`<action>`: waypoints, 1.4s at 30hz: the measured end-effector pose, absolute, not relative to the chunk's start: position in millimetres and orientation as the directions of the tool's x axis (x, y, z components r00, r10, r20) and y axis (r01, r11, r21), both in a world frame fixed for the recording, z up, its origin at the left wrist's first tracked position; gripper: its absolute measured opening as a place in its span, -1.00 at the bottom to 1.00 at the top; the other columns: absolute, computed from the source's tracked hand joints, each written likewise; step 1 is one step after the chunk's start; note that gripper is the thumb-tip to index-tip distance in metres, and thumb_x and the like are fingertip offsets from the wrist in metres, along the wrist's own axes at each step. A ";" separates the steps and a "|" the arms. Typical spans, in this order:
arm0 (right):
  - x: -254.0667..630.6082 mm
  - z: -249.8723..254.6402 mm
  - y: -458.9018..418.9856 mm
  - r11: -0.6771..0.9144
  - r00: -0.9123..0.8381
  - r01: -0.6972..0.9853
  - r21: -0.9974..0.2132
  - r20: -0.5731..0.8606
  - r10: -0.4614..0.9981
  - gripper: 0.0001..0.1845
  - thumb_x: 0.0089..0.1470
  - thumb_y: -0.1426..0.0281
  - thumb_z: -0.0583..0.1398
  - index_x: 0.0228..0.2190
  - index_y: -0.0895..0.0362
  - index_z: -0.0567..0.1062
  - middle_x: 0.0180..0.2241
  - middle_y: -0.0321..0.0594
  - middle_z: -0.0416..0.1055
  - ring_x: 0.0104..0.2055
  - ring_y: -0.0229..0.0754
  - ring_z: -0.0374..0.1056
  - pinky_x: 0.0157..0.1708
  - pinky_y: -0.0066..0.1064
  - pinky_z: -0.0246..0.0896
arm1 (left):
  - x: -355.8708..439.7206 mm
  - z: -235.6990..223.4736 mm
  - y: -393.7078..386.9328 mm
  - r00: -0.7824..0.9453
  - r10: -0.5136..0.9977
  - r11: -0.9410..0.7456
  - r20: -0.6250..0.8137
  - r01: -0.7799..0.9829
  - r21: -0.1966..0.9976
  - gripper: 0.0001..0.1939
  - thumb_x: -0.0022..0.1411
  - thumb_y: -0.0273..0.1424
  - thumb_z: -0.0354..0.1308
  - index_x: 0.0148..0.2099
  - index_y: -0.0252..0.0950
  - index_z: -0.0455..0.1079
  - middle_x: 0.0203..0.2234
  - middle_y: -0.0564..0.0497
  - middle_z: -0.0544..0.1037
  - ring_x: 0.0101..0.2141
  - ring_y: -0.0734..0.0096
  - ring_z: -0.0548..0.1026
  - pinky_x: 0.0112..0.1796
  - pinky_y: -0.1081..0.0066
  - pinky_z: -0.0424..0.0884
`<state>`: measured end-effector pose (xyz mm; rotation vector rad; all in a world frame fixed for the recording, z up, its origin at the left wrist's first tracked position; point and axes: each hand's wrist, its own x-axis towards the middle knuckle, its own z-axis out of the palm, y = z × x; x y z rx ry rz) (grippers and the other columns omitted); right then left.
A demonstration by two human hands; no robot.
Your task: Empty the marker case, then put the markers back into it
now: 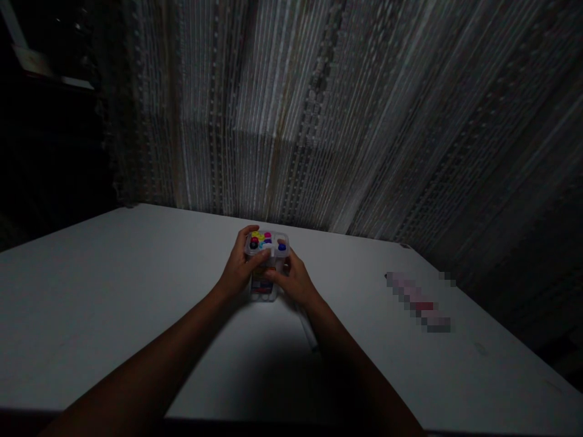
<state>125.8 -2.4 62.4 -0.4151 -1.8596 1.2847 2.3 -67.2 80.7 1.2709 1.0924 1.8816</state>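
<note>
A clear plastic marker case [263, 290] stands upright on the white table. Round marker ends in yellow, red, black, pink and blue show at its top [277, 235]. My left hand [241, 262] wraps round the left side, its thumb lying across the front near the upper rim. From the right, my right hand [297, 280] grips the case, with its thumb against the front below the rim. Its other fingers are partly hidden behind the case. A thin whitish stick-like thing, perhaps a marker [308, 331], lies on the table beside my right wrist.
The white table [136, 291] reaches out to both sides. On its right part lies a long pinkish item [416, 303], blurred by pixelation. A grey string curtain [273, 121] hangs behind the far edge. Dark surroundings fill the left.
</note>
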 end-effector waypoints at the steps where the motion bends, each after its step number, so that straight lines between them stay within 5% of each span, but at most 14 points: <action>1: 125.8 62.6 -2.7 0.428 -0.612 -0.172 -0.887 0.436 0.659 -0.29 -0.22 0.36 0.28 0.02 0.10 0.23 -0.09 -0.18 0.37 -0.10 -0.12 0.30 -0.11 -0.26 0.20 | 2.1 80.7 -67.4 -0.350 0.830 -0.474 0.434 -0.034 0.880 -0.36 -0.09 -0.21 0.25 0.02 -0.26 0.08 -0.31 0.03 0.41 -0.31 0.39 0.43 -0.28 0.47 0.37; 26: 122.6 61.9 1.1 0.428 -0.622 -0.150 -0.891 0.422 0.660 -0.18 -0.28 0.35 0.31 0.06 0.11 0.20 -0.06 -0.13 0.34 -0.09 -0.09 0.29 -0.09 -0.22 0.20 | -11.6 75.8 -66.1 -0.214 0.870 -0.465 0.445 -0.055 0.883 0.03 -0.27 -0.32 0.35 0.20 -0.30 -0.13 -0.15 -0.09 0.39 -0.19 0.28 0.43 -0.18 0.44 0.37; 42: 123.2 59.4 1.5 0.444 -0.607 -0.128 -0.887 0.424 0.672 -0.30 -0.25 0.39 0.28 -0.01 0.10 0.25 -0.08 -0.16 0.35 -0.11 -0.11 0.29 -0.11 -0.24 0.21 | -8.5 74.4 -65.3 -0.259 0.860 -0.468 0.441 -0.051 0.882 -0.11 -0.17 -0.24 0.30 0.17 -0.30 -0.05 -0.17 -0.07 0.40 -0.20 0.33 0.44 -0.20 0.47 0.39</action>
